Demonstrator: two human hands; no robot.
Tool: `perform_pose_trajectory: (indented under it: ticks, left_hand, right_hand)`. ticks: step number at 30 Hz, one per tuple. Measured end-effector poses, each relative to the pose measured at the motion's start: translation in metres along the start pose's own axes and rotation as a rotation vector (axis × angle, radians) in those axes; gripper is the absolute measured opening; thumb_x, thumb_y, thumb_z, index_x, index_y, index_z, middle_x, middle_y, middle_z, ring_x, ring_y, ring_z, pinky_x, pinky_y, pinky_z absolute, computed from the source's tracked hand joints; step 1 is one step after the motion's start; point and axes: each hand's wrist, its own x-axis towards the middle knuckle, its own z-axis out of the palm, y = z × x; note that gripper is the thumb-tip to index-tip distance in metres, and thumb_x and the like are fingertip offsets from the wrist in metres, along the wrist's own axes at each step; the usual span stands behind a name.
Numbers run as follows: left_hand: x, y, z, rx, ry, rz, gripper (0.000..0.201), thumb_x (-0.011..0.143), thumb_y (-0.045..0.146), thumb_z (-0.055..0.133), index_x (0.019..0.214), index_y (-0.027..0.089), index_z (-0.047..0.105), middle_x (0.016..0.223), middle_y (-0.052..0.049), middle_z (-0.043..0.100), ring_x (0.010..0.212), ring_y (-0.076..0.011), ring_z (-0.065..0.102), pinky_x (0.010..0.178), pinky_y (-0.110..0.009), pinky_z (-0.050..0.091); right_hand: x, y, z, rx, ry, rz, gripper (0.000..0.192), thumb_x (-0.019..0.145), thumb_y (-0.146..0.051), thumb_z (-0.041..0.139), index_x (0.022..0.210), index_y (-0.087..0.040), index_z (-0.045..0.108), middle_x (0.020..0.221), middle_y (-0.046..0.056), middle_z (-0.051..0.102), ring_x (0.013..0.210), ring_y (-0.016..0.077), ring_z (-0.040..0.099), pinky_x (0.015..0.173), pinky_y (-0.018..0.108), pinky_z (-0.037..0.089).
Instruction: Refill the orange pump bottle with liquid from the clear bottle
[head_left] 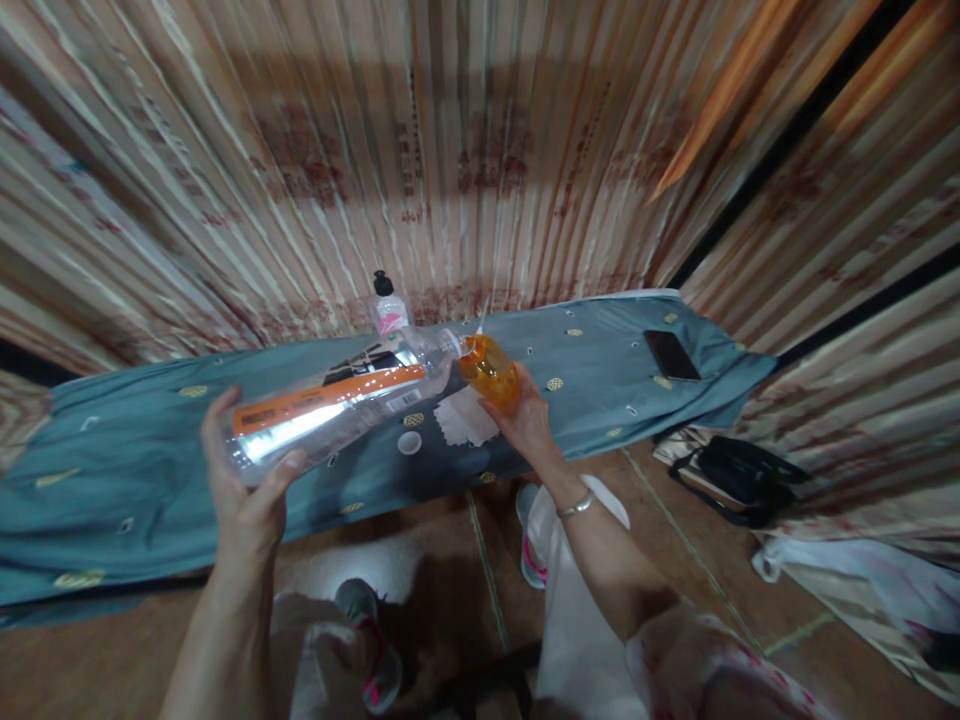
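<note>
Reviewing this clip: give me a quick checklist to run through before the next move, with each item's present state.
1. Large clear bottle held near its base by the left hand: ok.
2. Small orange bottle held by the right hand: ok.
3. Large bottle's neck brought to the small bottle's top: ok; they meet in this view.
4. Openings squarely lined up: cannot tell; too small and blurred.
5. Liquid level in the large bottle: cannot tell; label and glare obscure it.
6. Dark flat device apart from both bottles: ok; it lies toward the right end of the cloth-covered table.
</note>
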Motion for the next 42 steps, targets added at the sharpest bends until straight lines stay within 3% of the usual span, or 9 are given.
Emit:
perform_pose_trajectory:
  ticks: [7,16,21,28,36,42]
  left_hand:
    - [-0.002,0.000,0.002,-0.202,-0.043,-0.078,0.099,0.053,0.031,0.094,0.144,0.026,0.055,0.127,-0.006,0.068,0.107,-0.0222,0.066,0.094,-0.032,0.049]
    - [0.002,0.004,0.012,-0.298,0.052,-0.097,0.092,0.048,0.050,0.094,0.132,0.026,0.063,0.116,-0.004,0.073,0.104,-0.0226,0.068,0.095,-0.035,0.050]
    - [0.003,0.007,0.014,-0.286,0.096,-0.148,0.091,0.046,0.049,0.095,0.129,0.028,0.065,0.118,-0.005,0.074,0.109,-0.0267,0.068,0.109,-0.048,0.045]
    - [0.003,0.008,0.011,-0.228,0.092,-0.143,0.095,0.047,0.049,0.093,0.135,0.030,0.062,0.124,-0.008,0.072,0.116,-0.0331,0.066,0.115,-0.060,0.038]
    - [0.001,0.003,0.006,-0.112,0.035,-0.084,0.096,0.059,0.053,0.087,0.146,0.030,0.053,0.130,-0.011,0.067,0.121,-0.0374,0.064,0.112,-0.064,0.040]
    - [0.002,0.002,0.006,-0.085,0.059,-0.090,0.100,0.056,0.055,0.086,0.147,0.032,0.053,0.115,-0.006,0.065,0.110,-0.0325,0.064,0.112,-0.061,0.039]
  right_hand:
    - [0.001,0.000,-0.001,0.036,0.007,0.020,0.080,0.081,-0.042,0.076,0.147,-0.016,0.040,0.140,0.021,0.063,0.132,0.0340,0.060,0.108,0.055,0.052]
    - [0.000,-0.001,-0.003,0.002,0.002,0.005,0.078,0.083,-0.042,0.076,0.148,-0.018,0.039,0.142,0.020,0.061,0.133,0.0339,0.059,0.107,0.055,0.054]
    - [0.000,-0.001,-0.003,0.024,0.007,0.016,0.076,0.081,-0.040,0.077,0.145,-0.019,0.043,0.140,0.020,0.063,0.132,0.0348,0.060,0.107,0.054,0.054]
    - [-0.001,0.000,-0.002,0.031,0.021,-0.013,0.076,0.082,-0.039,0.075,0.147,-0.022,0.040,0.138,0.018,0.064,0.132,0.0342,0.060,0.107,0.057,0.054]
    - [0.000,-0.001,-0.002,0.010,0.013,-0.015,0.077,0.082,-0.040,0.076,0.146,-0.018,0.040,0.139,0.019,0.063,0.132,0.0335,0.061,0.108,0.055,0.053]
    - [0.000,-0.001,-0.004,0.014,-0.004,0.021,0.078,0.082,-0.041,0.076,0.147,-0.018,0.040,0.140,0.020,0.062,0.132,0.0337,0.060,0.106,0.054,0.054]
